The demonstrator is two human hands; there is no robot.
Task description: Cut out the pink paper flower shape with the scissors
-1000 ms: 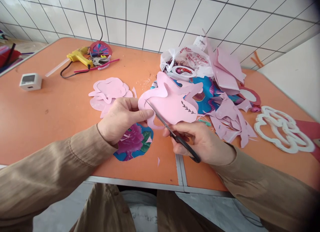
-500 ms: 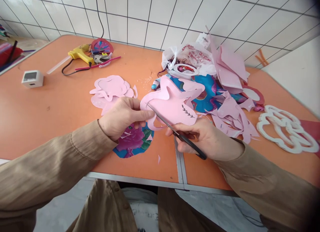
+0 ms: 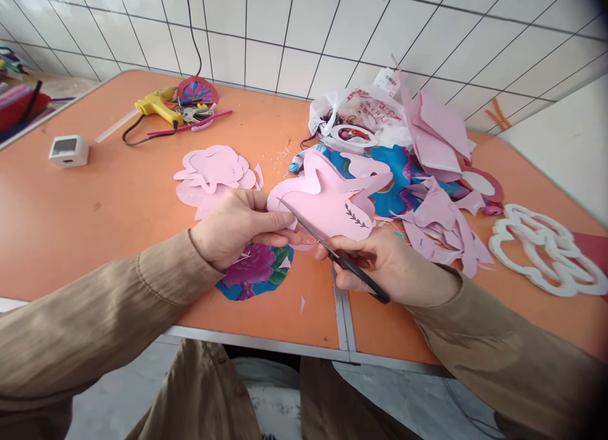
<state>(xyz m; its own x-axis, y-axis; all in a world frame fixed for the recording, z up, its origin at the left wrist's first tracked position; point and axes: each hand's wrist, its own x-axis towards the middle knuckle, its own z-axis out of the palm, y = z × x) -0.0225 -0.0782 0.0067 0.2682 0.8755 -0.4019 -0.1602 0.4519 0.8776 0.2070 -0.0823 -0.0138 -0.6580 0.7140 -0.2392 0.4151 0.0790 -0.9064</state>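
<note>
My left hand [image 3: 235, 228] pinches the left edge of a pink paper cutout [image 3: 332, 202] with a small leaf sprig drawn on it, held above the orange table [image 3: 95, 199]. My right hand [image 3: 394, 266] grips black-handled scissors [image 3: 332, 253]; the blades reach up and left into the pink paper near my left thumb. A flower-printed fabric disc [image 3: 256, 269] lies on the table under my left hand.
Pink cut shapes [image 3: 213, 174] lie behind my left hand. A heap of pink scraps [image 3: 437, 225], printed fabric and a plastic bag [image 3: 361, 111] sits at the back right. A white foam outline [image 3: 546, 247] lies far right. A yellow glue gun [image 3: 154, 107] and a small white box [image 3: 69, 150] are at the left.
The loose strip curling below the pink cutout has shrunk out of sight. Both hands and the scissors have shifted only slightly.
</note>
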